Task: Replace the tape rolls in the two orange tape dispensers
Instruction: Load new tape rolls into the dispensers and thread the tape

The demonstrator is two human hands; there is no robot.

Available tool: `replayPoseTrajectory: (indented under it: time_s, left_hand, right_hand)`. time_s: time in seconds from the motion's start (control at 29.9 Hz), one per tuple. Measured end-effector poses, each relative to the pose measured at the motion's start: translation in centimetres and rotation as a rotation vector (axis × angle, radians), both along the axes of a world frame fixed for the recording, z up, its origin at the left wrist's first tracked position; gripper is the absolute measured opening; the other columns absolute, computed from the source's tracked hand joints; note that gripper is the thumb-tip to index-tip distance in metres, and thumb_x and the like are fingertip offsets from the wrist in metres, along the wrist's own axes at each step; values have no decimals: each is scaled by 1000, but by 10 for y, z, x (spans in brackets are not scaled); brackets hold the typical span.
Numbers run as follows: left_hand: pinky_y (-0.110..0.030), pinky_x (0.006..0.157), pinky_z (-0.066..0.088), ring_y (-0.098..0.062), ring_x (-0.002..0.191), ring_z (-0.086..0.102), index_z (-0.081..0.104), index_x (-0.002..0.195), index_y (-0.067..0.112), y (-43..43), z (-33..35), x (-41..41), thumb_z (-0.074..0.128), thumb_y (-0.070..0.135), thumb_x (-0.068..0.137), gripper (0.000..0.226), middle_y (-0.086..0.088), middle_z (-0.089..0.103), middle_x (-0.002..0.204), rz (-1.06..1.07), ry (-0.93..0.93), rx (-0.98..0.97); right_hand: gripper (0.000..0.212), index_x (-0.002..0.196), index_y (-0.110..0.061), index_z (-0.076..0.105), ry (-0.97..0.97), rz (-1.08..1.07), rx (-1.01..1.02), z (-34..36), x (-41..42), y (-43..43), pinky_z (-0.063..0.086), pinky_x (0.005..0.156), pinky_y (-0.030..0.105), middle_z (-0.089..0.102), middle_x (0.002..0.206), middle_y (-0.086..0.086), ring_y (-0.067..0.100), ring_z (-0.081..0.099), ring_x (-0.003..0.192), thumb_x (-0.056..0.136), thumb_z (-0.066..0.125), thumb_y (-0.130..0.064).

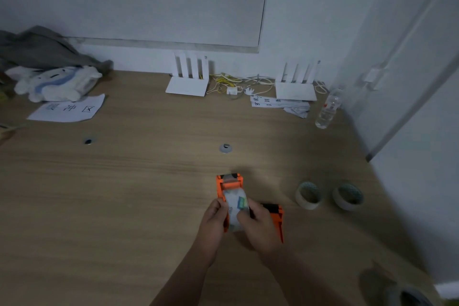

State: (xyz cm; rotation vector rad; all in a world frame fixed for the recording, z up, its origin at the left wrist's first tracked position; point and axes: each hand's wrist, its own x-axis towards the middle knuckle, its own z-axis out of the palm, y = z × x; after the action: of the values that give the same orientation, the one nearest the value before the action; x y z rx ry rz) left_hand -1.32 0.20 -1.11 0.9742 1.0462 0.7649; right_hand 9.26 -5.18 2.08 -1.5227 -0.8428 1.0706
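Your fingers [244,215] close around a roll of tape [236,204] seated in an orange tape dispenser [228,185]: your left hand [214,221] grips the dispenser's left side, fingers curled against the roll, while your right hand [259,227] lies over the roll's right side, thumb pressed across its printed face. The dispenser sits near the middle of the wooden counter [124,194], its cutter end pointing away from you.

Just behind your right hand lies the second orange dispenser [277,216], partly hidden by your wrist (whether it carries a roll cannot be told). To its right, two more tape rolls [308,195] [347,196] stand side by side on the counter, close together but apart.

Farther back, a small grey disc [225,148] sits on the counter. Along the wall stand two white routers [188,79] [296,84] with a tangle of cables [231,84] between them, paper slips [273,102] and a clear plastic bottle [327,109] at right, and a printed sheet [68,109], a plush toy [57,83] and grey cloth [37,47] at left.
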Motion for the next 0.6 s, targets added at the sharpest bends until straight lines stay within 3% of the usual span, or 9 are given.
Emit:
replayPoseTrajectory:
  time_s: [0.07,0.13,0.2,0.27,0.43,0.53,0.6]
  left_hand:
    - [-21,73,53,-9,81,68,66,99,5,-3,4,1,40,15,102,27,-7,73,91,-7,15,34]
    - [-14,68,52,-2,77,67,66,98,4,-5,7,1,42,17,102,27,1,73,84,-23,24,82]
    - [-17,73,52,-7,86,69,67,105,9,-5,6,2,50,18,98,20,-2,75,96,-35,35,102]
    - [-24,78,52,-13,92,69,66,110,11,-3,4,3,56,16,95,19,-10,74,107,-22,29,97]
    - [-39,84,53,-23,94,69,65,111,10,-5,2,3,58,16,94,19,-18,73,108,-18,-15,63]
    - [-38,83,55,-24,94,70,64,111,12,-9,3,2,57,18,95,19,-14,74,106,-56,-3,110]
    - [-36,80,56,-23,93,70,63,113,12,-12,5,1,55,18,96,20,-13,74,106,-83,-16,123]
  right_hand:
    - [35,94,-18,72,-21,6,9,-1,-2,-1,46,63,25,70,78,10,10,60,70,88,44,2]
    - [33,96,-19,71,-55,23,15,-1,-5,-1,45,62,22,69,77,5,5,59,69,89,44,-1]
    - [28,95,-15,71,-30,26,21,-1,-5,1,46,64,19,70,77,-2,2,60,71,93,46,-3]
    - [24,89,-9,70,-23,-18,-18,-3,-1,5,45,65,26,70,78,7,10,61,72,95,47,-8]
    - [30,74,-7,63,-315,-245,-135,7,19,24,40,55,19,68,73,10,19,61,67,94,48,-22]
    - [37,77,-3,65,-354,-190,-222,14,30,41,46,65,30,68,73,11,25,65,75,90,53,-35]
    - [42,79,-8,71,-268,-136,-285,17,33,52,52,73,34,73,74,7,22,68,76,78,62,-49]
